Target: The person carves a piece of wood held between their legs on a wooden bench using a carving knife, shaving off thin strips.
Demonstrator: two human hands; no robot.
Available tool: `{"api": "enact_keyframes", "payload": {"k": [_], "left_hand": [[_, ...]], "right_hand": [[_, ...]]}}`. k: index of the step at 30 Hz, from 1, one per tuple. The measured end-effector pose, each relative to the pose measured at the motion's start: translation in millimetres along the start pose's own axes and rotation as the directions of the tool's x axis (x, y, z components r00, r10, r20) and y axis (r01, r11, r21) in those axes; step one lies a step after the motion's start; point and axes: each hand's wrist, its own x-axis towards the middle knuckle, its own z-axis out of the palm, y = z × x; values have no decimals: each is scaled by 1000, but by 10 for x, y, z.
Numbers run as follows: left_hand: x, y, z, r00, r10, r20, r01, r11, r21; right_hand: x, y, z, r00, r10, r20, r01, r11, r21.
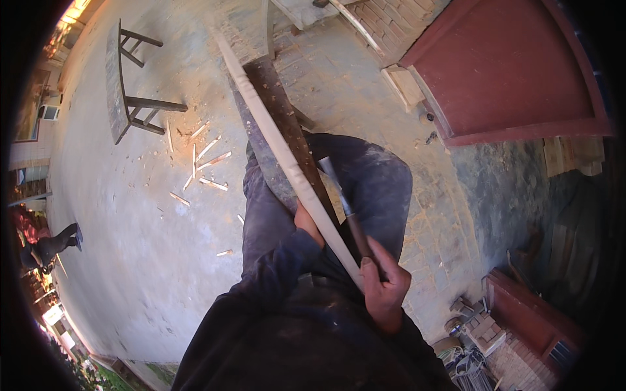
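Note:
A long pale wooden strip [282,146] slants across my lap, with wavy notches along its face. My left hand [309,225] grips it from the left side, its fingers mostly hidden behind the wood. In my right hand [388,287] is a chisel [338,189], its dark handle in the closed fingers and its metal blade pointing up and away. The right thumb lies close to the strip's near end; whether it touches the wood I cannot tell. Beneath the strip runs a dark, narrow wooden bench [266,75] between my legs, dotted with chips.
Another wooden bench [116,85] stands far left. Split wood pieces [205,153] and shavings litter the floor. A dark red panel [515,65] and stacked bricks [391,23] are at the far right. Bundled cable [473,371] lies near right. Another person [55,244] is at the left rim.

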Motion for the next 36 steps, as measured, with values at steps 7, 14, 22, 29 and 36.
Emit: {"api": "enact_keyframes", "payload": {"k": [7, 14, 22, 29, 36], "left_hand": [[763, 86, -627, 938, -144, 316, 206, 963, -172], [254, -73, -587, 995, 14, 94, -21, 997, 72], [-141, -136, -35, 991, -32, -128, 26, 998, -55], [6, 121, 108, 989, 70, -127, -56, 993, 107], [-499, 6, 265, 979, -59, -195, 98, 976, 196]], "right_hand": [[-285, 577, 17, 942, 308, 129, -331, 917, 225], [-345, 679, 134, 954, 276, 115, -293, 941, 172], [-337, 734, 157, 976, 204, 80, -210, 975, 73], [-75, 581, 350, 998, -38, 41, 42, 994, -103], [-94, 705, 388, 993, -114, 2, 113, 986, -126]]}}
